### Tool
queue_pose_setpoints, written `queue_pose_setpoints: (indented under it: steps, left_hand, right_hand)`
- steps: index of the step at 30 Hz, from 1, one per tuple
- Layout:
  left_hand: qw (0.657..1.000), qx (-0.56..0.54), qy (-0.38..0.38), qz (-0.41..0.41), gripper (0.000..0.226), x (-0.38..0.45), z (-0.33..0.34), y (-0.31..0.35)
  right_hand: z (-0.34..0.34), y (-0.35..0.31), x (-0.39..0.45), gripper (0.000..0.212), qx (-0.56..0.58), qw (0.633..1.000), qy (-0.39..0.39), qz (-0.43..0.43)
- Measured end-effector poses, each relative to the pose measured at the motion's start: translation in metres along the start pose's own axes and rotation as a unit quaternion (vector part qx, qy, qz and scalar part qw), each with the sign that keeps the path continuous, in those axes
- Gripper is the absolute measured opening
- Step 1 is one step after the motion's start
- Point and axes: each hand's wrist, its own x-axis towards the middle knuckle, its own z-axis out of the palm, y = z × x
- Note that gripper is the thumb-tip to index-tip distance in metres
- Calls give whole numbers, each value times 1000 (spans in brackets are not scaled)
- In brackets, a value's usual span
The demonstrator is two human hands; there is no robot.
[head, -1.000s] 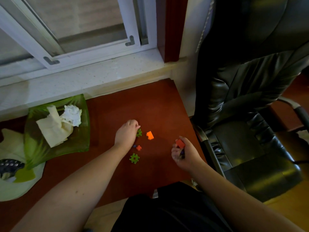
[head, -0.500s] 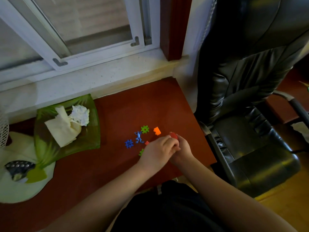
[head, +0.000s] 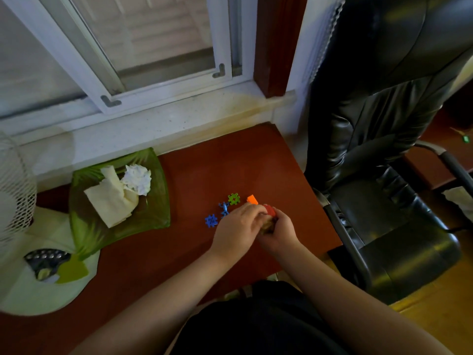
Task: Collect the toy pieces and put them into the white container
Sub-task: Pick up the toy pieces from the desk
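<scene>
A person's two hands meet just right of the frame's centre over a red-brown table [head: 204, 162]. The right hand [head: 280, 230] is curled around a red toy piece [head: 270, 210] whose top shows above its fingers; the left hand [head: 239, 226] lies against it with fingers bent over the same spot — whether it grasps anything cannot be told.

Loose toy pieces lie on the table just above and left of the hands: an orange block [head: 252, 199], a green gear-shaped piece [head: 234, 199], a blue figure [head: 224, 208] touching the left hand's knuckles, and a blue gear-shaped piece [head: 211, 221] beside it.

At centre left sits a green glass dish [head: 153, 213] holding crumpled paper [head: 120, 193]; a white fan [head: 15, 185] and its base fill the lower left. A black office chair [head: 384, 149] stands at the right edge of the table, and a white-framed window [head: 158, 80] runs across the top. No white container can be made out with certainty.
</scene>
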Motion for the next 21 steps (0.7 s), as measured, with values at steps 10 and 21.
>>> queue_pose_setpoints:
  steps: [10, 21]
  left_hand:
    - [720, -501, 51, -477, 32, 2, -41, -46]
    - [536, -628, -44, -563, 32, 23, -18, -23]
  right_hand:
    - [-3, 2, -19, 20, -12, 999, 30, -11]
    - [-46, -14, -55, 22, 7, 996, 15, -88]
